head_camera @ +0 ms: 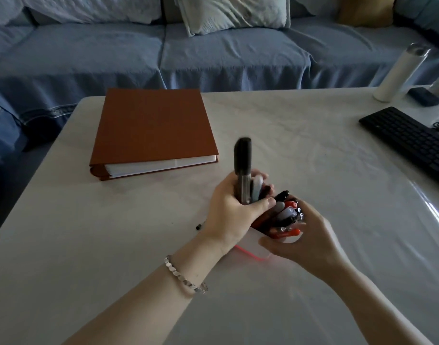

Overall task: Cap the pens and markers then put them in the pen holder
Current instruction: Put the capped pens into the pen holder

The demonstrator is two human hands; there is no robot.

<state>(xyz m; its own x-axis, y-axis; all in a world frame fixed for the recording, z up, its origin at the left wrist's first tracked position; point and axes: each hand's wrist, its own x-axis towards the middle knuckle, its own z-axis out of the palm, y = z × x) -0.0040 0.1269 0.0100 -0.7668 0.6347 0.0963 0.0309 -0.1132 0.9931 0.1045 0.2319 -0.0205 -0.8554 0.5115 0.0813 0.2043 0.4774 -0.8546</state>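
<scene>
1. The pen holder (257, 246), white with a reddish lower edge, stands on the tabletop (313, 158) at centre, toward the near side. It is packed with a bundle of pens (287, 216), black, red and grey ends up.
2. My left hand (231, 215) wraps the far-left part of the bundle, thumb pressed across the barrels. It grips a black-capped marker (243, 155) that stands well above the rest.
3. My right hand (310, 242) cups the near-right side, thumb on the holder wall and fingers curled round the pen ends.
4. Step in hand, as I judge it: seating the tall marker. Procedure:
   - Brace the holder with the right hand so it does not tip.
   - Part the bundle to open a gap, then lower the marker straight down, cap up.
   - Avoid forcing it. A crowded holder may push neighbours out.
5. A small dark item (199, 226) lies on the tabletop just left of the left wrist, mostly hidden. I cannot tell whether it is a pen or a cap, so check it before finishing.
6. Further out are a brown binder (153, 128) at far left and a black keyboard (410, 143) at right.
7. No brand, label or writing is legible on any item.
</scene>
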